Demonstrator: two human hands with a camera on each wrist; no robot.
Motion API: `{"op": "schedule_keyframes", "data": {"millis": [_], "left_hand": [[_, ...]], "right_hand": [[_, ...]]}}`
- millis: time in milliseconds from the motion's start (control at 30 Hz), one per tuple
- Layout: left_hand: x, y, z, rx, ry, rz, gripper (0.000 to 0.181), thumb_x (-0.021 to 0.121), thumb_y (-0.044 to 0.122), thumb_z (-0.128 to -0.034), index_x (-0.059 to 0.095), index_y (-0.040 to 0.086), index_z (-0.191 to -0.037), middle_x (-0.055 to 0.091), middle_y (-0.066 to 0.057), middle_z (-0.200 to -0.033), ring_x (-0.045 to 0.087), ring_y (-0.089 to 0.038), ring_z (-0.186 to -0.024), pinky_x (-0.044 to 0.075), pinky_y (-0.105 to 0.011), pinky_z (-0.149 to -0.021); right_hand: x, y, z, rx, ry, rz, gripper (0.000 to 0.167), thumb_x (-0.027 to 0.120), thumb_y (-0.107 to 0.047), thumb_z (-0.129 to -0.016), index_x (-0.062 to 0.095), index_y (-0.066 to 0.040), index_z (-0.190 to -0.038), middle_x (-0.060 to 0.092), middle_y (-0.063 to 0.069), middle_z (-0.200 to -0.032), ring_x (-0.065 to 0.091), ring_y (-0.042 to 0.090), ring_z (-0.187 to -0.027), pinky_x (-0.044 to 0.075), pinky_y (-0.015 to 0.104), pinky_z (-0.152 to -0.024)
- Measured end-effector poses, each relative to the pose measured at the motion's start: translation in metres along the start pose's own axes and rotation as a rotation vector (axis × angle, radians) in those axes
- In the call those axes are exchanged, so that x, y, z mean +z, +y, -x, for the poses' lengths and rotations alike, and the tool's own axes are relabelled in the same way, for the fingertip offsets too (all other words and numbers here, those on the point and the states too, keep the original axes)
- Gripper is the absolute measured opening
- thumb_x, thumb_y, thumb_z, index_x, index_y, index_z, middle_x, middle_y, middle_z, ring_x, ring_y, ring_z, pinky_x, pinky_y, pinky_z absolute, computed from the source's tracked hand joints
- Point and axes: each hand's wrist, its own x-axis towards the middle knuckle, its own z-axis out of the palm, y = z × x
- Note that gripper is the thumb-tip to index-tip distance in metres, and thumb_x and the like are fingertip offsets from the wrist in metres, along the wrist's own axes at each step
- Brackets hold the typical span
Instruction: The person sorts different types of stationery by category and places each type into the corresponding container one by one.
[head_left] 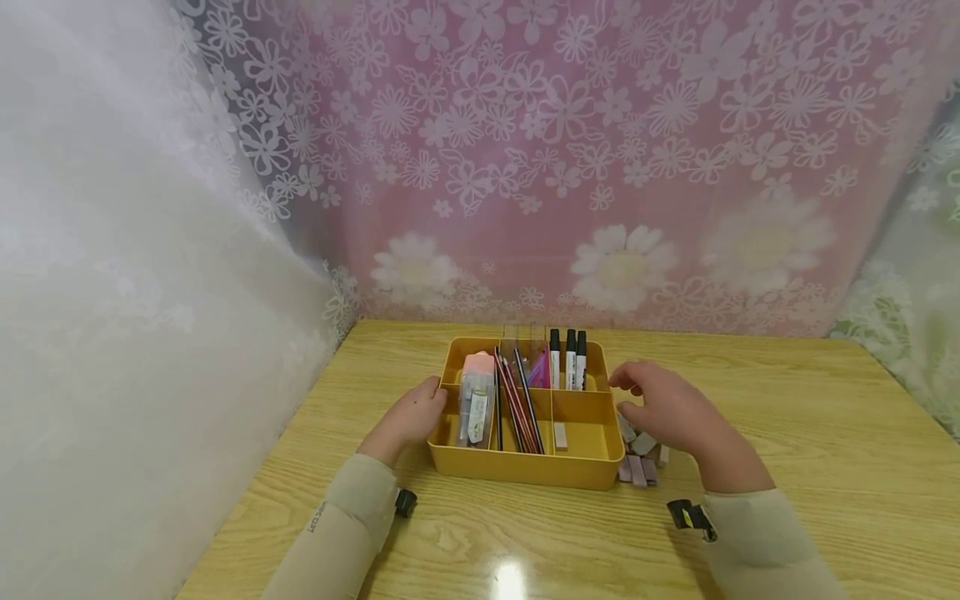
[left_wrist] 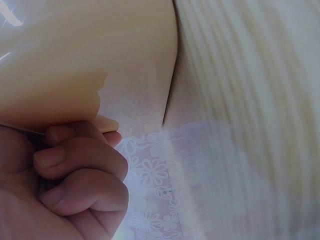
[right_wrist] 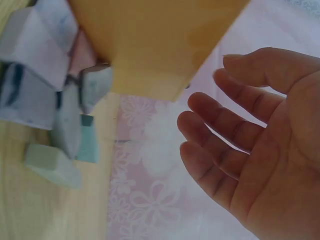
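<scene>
A yellow divided desk organizer (head_left: pixel 525 471) sits on the table. My left hand (head_left: pixel 411 417) grips its left wall near the rim; in the left wrist view the fingers (left_wrist: pixel 85 155) are curled against that wall. My right hand (head_left: pixel 671 410) hovers by the right wall, fingers loosely bent and holding nothing, as the right wrist view also shows. Below it lies a pile of small erasers (head_left: pixel 637 468), beside the organizer's right side. One eraser (head_left: pixel 560 436) lies in the front right compartment. The pencils (head_left: pixel 519 408) lean in the front middle compartment.
A clear case with a pink top (head_left: pixel 477 400) stands in the organizer's left part. Three black-capped markers (head_left: pixel 571 362) stand in the back right compartment, with a purple item (head_left: pixel 539 371) and clear rulers (head_left: pixel 517 337) beside them. A floral curtain (head_left: pixel 525 167) hangs behind the wooden table (head_left: pixel 787 400).
</scene>
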Motion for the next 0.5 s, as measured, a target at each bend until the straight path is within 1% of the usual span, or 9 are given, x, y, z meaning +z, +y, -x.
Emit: {"op": "schedule_keyframes", "data": {"millis": [167, 267, 367, 433, 500], "left_hand": [[0.001, -0.003, -0.001, -0.003, 0.002, -0.003, 0.052, 0.030, 0.034, -0.1108, 0.039, 0.004, -0.152, 0.050, -0.014, -0.148, 0.048, -0.033, -0.135, 0.035, -0.056, -0.112], [0.002, -0.004, -0.002, -0.006, 0.002, -0.002, 0.052, 0.031, 0.035, -0.1107, 0.039, 0.004, -0.152, 0.050, -0.013, -0.148, 0.048, -0.033, -0.135, 0.035, -0.055, -0.113], [0.002, -0.003, -0.002, 0.007, 0.003, 0.013, 0.051, 0.030, 0.033, -0.1107, 0.040, 0.003, -0.151, 0.051, -0.014, -0.147, 0.048, -0.033, -0.134, 0.036, -0.055, -0.112], [0.002, -0.003, -0.001, 0.018, 0.003, 0.021, 0.050, 0.030, 0.032, -0.1108, 0.041, 0.002, -0.149, 0.052, -0.015, -0.145, 0.049, -0.033, -0.133, 0.037, -0.056, -0.111], [0.002, -0.002, -0.001, 0.027, 0.003, 0.025, 0.049, 0.029, 0.031, -0.1109, 0.042, 0.001, -0.149, 0.052, -0.015, -0.144, 0.049, -0.033, -0.132, 0.038, -0.056, -0.110]], "right_hand": [[0.007, 0.005, -0.005, 0.043, -0.071, -0.016, 0.041, 0.064, -0.013, -0.095, 0.059, -0.003, -0.134, 0.060, 0.021, -0.130, 0.059, 0.041, -0.113, 0.052, 0.056, -0.090], [0.010, 0.008, -0.006, 0.079, -0.081, -0.032, 0.048, 0.064, -0.014, -0.094, 0.052, -0.002, -0.139, 0.059, 0.023, -0.130, 0.061, 0.040, -0.110, 0.054, 0.055, -0.086], [0.014, 0.013, -0.006, 0.104, -0.089, -0.034, 0.053, 0.065, -0.016, -0.094, 0.047, 0.000, -0.142, 0.059, 0.025, -0.129, 0.063, 0.038, -0.107, 0.056, 0.052, -0.081], [0.017, 0.016, -0.006, 0.109, -0.111, -0.031, 0.055, 0.065, -0.017, -0.095, 0.046, 0.001, -0.143, 0.058, 0.026, -0.130, 0.062, 0.040, -0.108, 0.055, 0.053, -0.082], [0.020, 0.019, -0.007, 0.098, -0.141, -0.011, 0.054, 0.065, -0.018, -0.096, 0.048, 0.003, -0.143, 0.057, 0.027, -0.131, 0.060, 0.042, -0.113, 0.054, 0.055, -0.086]]}}
